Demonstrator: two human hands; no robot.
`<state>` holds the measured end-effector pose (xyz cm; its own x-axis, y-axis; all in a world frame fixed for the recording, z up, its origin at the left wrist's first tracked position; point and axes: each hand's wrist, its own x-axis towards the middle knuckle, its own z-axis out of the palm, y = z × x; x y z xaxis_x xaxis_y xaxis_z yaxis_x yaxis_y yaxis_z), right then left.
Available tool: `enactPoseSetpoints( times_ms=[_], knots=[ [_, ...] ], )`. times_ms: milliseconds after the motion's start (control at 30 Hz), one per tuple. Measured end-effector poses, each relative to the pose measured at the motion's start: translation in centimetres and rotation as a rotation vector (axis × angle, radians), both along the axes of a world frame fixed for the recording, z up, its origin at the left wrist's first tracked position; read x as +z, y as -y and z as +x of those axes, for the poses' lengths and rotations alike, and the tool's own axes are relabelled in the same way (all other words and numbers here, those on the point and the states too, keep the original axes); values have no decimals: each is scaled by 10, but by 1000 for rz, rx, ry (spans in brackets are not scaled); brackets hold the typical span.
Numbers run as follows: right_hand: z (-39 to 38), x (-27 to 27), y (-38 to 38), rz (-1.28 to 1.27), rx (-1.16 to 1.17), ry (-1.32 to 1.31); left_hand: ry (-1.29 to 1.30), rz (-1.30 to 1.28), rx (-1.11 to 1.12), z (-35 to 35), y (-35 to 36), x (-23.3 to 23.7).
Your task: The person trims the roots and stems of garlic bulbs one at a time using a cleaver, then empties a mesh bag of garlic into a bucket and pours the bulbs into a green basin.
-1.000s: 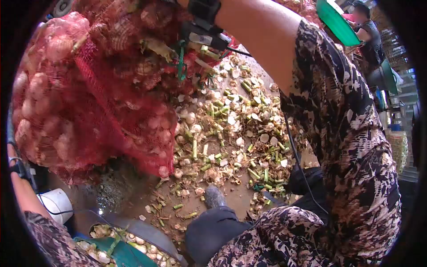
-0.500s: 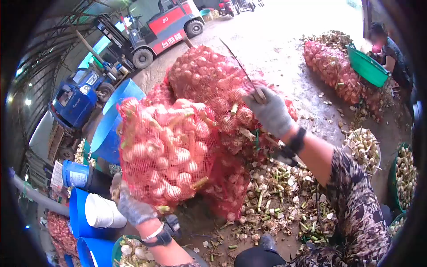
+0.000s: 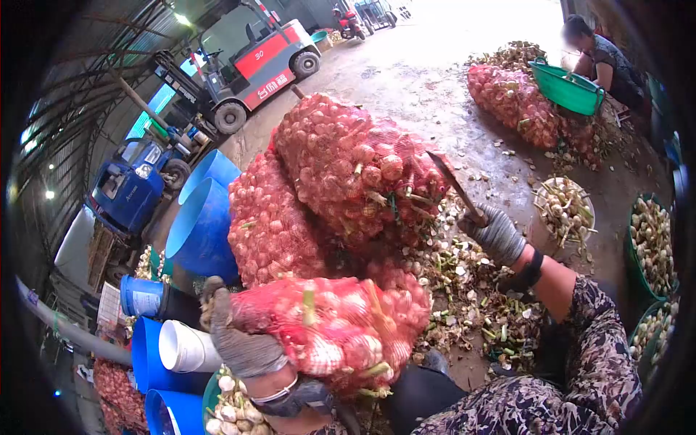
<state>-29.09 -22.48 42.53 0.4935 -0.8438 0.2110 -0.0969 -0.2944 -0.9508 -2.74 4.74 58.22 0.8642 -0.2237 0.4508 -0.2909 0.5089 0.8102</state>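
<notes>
My left hand (image 3: 250, 344), in a grey work glove, grips the left end of a red mesh bag of garlic (image 3: 348, 326). The bag lies tilted low in front of me, by my knee, with some stalk stubs poking at the mesh. Where the fingers meet the netting is partly hidden. My right hand (image 3: 496, 235), gloved too, is closed round the handle of a knife (image 3: 457, 185), its blade pointing up and to the left. Beyond the knife tip rests a bigger mesh sack of garlic (image 3: 348, 163), piled on another full sack (image 3: 268, 225).
Cut stalks and peelings (image 3: 471, 290) litter the floor. Blue tubs (image 3: 199, 225) and a white bucket (image 3: 181, 346) stand left. At right are a basin of garlic (image 3: 565, 210) and green baskets (image 3: 652, 246). A person (image 3: 616, 65) sits behind a green basket (image 3: 565, 87); a forklift (image 3: 268, 61) stands behind.
The mesh bag has come down toward me and tipped onto its side, my left hand moving with it. My right hand has shifted right and down with the knife, away from the big sack.
</notes>
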Motion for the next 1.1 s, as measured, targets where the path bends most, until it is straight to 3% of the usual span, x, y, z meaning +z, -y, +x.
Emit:
enactPoseSetpoints(
  times_ms=[67, 167, 233, 267, 300, 333, 367, 433, 500, 533, 633, 667, 767, 800, 833, 900, 967, 1033, 1100],
  knots=[
    [-9, -1, -17, -7, 6, -13, -66, 10, -32, -21, -4, 5],
    [-24, -2, -42, 26, 142, 53, 75, 33, -9, -39, -27, 27],
    [-37, 6, -59, -88, 161, 53, 1231, 366, 515, -32, -46, 43],
    [-40, -7, -56, -71, 184, 30, 860, 320, 349, -47, -48, 61],
    [-48, 15, -67, -64, 206, 43, 483, 273, 193, -60, -49, 77],
    [-54, 26, -73, -44, 198, 16, 773, 340, 311, -40, -55, 74],
    [-58, 32, -75, -31, 185, -4, 777, 347, 303, -30, -56, 81],
    [-59, 30, -74, -60, 168, 66, 1167, 419, 436, -14, -42, 100],
    [-61, 38, -81, -170, 109, 149, 510, 648, 177, 33, 10, 94],
    [-59, 33, -79, -209, 56, 62, 525, 652, 166, 42, 12, 84],
    [-52, 14, -76, -59, 63, 34, 539, 880, -176, 13, 31, 74],
    [-51, 6, -80, -27, 95, 176, 627, 781, -181, -17, 27, 75],
    [-44, -6, -90, 116, 208, 186, 595, 790, -174, -16, 36, 60],
    [-36, -14, -92, 135, 183, 59, 582, 785, -169, -19, 31, 57],
    [-29, -31, -93, -11, 276, 169, 571, 769, -185, -27, 33, 59],
    [-10, -35, -111, 337, 366, 397, 548, 757, -224, -44, 34, 58],
    [8, -37, -123, 352, 401, 479, 644, 701, -198, -64, 30, 54],
    [33, -42, -127, 319, 391, 428, 473, 686, -268, -88, 21, 57],
    [41, -18, -133, 201, 367, 379, 492, 643, -253, -98, 16, 50]
  ],
)
